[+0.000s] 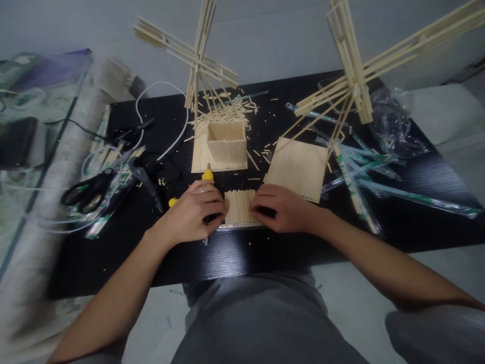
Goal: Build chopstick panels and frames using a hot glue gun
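Note:
A short row of thin wooden sticks [240,205], laid side by side, is on the black table between my hands. A thin pale strip runs along its near edge. My left hand [199,210], with a ring on one finger, has its fingers curled against the row's left end. At the right end, my right hand [282,208] pinches the sticks between thumb and fingers. A yellow tool [207,175] with a narrow metal tip lies partly hidden beyond my left hand. Behind the row stands an open stick box [227,144] on a flat stick base [200,159].
Black-handled scissors [89,191], a white cable [161,83] and packaged sticks are on the left. Two stick windmill-like crosses [197,63] rise at the back, the right one by a flat stick panel [297,167]. Cut stick bits [235,108] and plastic wrappers [417,197] lie about.

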`<state>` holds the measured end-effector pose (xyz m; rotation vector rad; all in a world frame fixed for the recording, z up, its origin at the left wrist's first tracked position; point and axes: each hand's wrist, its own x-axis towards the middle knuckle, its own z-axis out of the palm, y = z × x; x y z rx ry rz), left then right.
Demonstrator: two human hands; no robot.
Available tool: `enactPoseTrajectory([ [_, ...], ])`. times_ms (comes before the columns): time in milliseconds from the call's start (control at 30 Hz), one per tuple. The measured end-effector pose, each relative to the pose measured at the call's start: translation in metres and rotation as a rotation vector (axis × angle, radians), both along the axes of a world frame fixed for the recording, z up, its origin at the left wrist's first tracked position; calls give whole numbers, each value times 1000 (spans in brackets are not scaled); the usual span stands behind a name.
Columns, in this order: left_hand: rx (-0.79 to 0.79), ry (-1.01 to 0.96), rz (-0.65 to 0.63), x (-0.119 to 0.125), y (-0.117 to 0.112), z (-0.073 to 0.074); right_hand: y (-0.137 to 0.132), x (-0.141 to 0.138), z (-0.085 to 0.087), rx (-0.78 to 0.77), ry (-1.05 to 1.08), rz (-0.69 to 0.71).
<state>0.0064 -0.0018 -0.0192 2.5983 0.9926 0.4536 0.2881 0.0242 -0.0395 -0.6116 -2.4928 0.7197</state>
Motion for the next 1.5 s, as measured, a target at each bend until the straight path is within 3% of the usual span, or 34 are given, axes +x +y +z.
enactPoseTrajectory([
  [267, -5, -12, 30, -1, 1, 3, 0, 1, -2, -8, 20, -9],
  [433, 39, -49, 151, -27, 9, 20, -1, 2, 1, -25, 124, -49],
  [533, 11, 126, 267, -45, 13, 26, -3, -1, 3, -6, 153, -90],
  [667, -32, 297, 284, -52, 12, 20, -7, -9, 4, 18, 135, -146],
  [833, -10, 287, 313, -45, 8, 6, -15, -20, 4, 14, 99, -157],
  [1000, 1, 321, 275, -44, 6, 6, -20, -24, 0, 76, 107, -147],
  [1300, -56, -157, 341, -59, 1, 17, -17, -21, -3, 84, 140, -173],
  [1433, -310, -457, 450, -62, -3, 12, -19, -21, -2, 96, 117, -135],
  [1500, -455, -538, 437, -63, -3, 12, -18, -21, -1, 93, 116, -117],
])
